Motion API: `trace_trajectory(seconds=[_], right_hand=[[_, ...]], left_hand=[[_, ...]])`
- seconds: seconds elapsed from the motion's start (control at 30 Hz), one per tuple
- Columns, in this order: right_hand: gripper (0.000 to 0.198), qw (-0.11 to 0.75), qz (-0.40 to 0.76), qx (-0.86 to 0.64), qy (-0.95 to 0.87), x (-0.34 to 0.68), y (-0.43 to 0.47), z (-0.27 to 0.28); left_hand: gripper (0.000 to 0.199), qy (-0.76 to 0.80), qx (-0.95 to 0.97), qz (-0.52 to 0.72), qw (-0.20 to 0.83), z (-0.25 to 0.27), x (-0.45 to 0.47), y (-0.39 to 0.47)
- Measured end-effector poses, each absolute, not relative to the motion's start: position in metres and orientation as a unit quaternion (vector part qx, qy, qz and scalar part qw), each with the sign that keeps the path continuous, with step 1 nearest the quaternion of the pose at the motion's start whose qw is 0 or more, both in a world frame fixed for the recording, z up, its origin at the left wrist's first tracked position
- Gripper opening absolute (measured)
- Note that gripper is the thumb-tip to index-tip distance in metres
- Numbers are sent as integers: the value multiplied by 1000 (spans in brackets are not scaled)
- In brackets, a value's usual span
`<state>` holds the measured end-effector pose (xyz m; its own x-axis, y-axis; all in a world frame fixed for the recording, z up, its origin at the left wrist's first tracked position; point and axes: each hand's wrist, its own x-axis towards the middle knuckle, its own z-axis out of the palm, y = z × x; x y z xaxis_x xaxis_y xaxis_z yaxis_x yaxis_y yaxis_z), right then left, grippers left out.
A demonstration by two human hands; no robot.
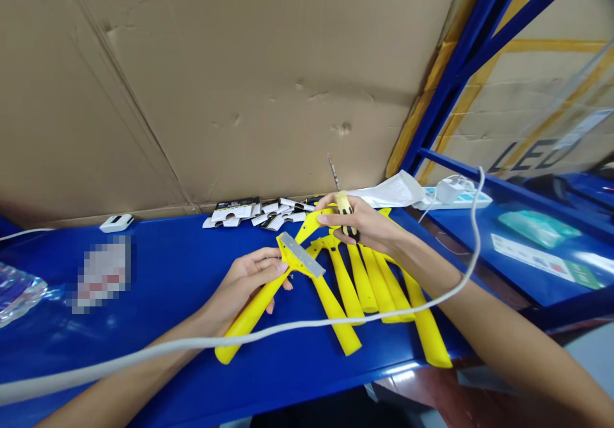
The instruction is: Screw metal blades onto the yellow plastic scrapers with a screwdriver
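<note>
My left hand (259, 274) is closed around the neck of a yellow scraper (254, 316), whose head carries a grey metal blade (301, 255) facing up and right. In my right hand (367, 223) a screwdriver (344, 207) with a cream and black handle points its tip up, away from the scraper. The right thumb and fingers also meet at a flat yellow plastic piece (309, 226), just above the blade. Several more yellow scraper handles (362, 281) lie side by side under and beyond my right hand, and one handle (338, 316) lies just right of the held scraper.
White and black cardboard sleeves (235, 210) are piled against the cardboard wall. A white cable (268, 334) crosses in front of both arms. A power strip (455, 198) lies at the back right, a small white device (116, 223) and a plastic bottle (22, 293) at the left.
</note>
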<state>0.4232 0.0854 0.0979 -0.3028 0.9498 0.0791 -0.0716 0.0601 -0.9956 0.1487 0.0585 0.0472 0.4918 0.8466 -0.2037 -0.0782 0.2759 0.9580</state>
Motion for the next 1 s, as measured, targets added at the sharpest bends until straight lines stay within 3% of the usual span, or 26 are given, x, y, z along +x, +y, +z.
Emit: trace_trajectory(seconds=[0.27,0.47,0.73,1.0], right_hand=[[55,411,527,-413,-619,411,76,89],[38,377,466,-438,-670,398,69,83],[46,336,439,-413,-724,393,68,72],[39,322,448,-415,-724,391,65,77]], left_hand=[[52,360,530,266,720,50,147,56],[48,348,521,267,732,55,152,51],[52,382,538,236,714,52,154,47],[55,389,550,241,698,55,155,45]])
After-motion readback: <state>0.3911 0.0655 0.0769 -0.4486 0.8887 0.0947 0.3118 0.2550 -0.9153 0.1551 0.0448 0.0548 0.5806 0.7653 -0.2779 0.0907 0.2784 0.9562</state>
